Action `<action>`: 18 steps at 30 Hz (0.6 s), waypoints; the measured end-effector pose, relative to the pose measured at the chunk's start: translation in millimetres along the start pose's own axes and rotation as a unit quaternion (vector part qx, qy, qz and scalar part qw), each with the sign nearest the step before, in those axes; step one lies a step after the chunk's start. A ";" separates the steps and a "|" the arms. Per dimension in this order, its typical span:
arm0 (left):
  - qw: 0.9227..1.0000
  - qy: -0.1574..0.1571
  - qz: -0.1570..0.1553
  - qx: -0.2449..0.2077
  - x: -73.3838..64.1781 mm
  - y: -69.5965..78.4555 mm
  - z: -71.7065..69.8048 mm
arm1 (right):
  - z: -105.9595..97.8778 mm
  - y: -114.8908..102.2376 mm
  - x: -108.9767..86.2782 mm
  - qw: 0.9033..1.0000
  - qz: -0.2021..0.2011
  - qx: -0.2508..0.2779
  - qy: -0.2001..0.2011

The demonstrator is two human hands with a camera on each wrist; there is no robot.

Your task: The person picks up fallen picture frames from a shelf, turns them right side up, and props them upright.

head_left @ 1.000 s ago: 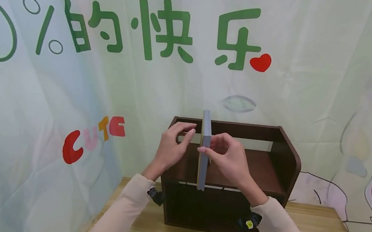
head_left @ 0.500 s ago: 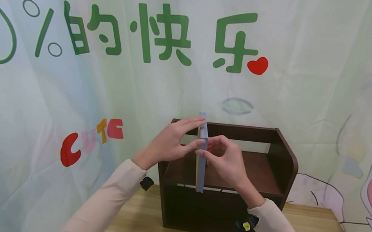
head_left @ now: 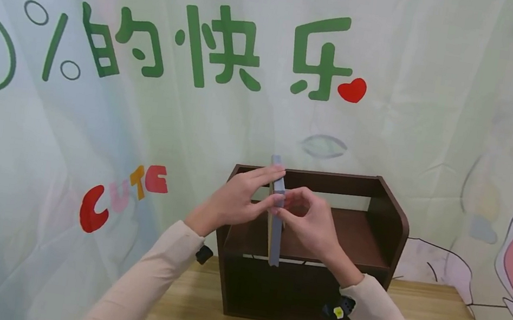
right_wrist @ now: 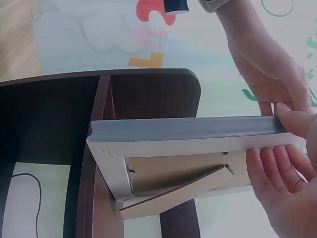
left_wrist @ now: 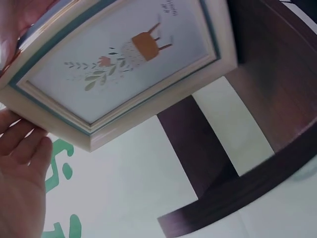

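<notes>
Frame: the pic frame stood upright, edge-on in the head view, at the L part of the rack's upper shelf, by its front edge; couldn't tell if its bottom touched.
R hand: you had a firm-looking pinch on the near edge, up high, thumb on the rim, fingers on the back, no slack visible.
L hand: your fingers lay across the top edge w/ the thumb at the near edge, so you had the top near corner, prob. lightly.
Stand flap: hung partly swung out from the back, on your R.
Twist risk: both hands sat near the top, so a bump low down could've swiveled the frame in your fingers.
Tip risk: its bottom overlapped the shelf's front edge in view; set down too far fwd, it could've toppled to the table.
Flap risk: if not opened far enough, the frame could've leaned back & slid.
Knock risk: the rack's L side was close; a L swing could've clipped its top front corner.
</notes>
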State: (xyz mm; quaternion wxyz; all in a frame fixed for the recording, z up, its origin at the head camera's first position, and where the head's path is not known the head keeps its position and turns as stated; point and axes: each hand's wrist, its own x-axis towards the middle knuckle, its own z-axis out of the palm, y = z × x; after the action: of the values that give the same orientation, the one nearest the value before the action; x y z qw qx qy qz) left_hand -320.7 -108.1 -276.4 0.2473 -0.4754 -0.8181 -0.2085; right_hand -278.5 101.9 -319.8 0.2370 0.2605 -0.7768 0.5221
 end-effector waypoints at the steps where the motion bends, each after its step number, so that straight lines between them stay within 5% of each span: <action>1: 1.000 0.004 0.001 -0.006 -0.3 -0.2 0.0 | 0.7 0.5 -0.5 1.000 -0.003 -0.002 -0.001; 11: 0.998 0.048 -0.003 -0.037 -5.2 -1.2 6.8 | 3.8 24.5 -13.7 0.999 -0.043 -0.010 0.014; 18: 0.998 0.061 0.006 -0.012 -7.5 -0.2 12.1 | 6.1 50.9 -16.1 0.993 -0.056 -0.089 0.049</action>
State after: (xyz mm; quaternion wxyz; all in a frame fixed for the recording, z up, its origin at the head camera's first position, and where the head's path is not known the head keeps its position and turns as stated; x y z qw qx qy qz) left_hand -320.2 -106.3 -290.4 0.2925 -0.4696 -0.7961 -0.2453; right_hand -300.2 115.0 -367.2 0.3257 0.2559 -0.7918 0.4488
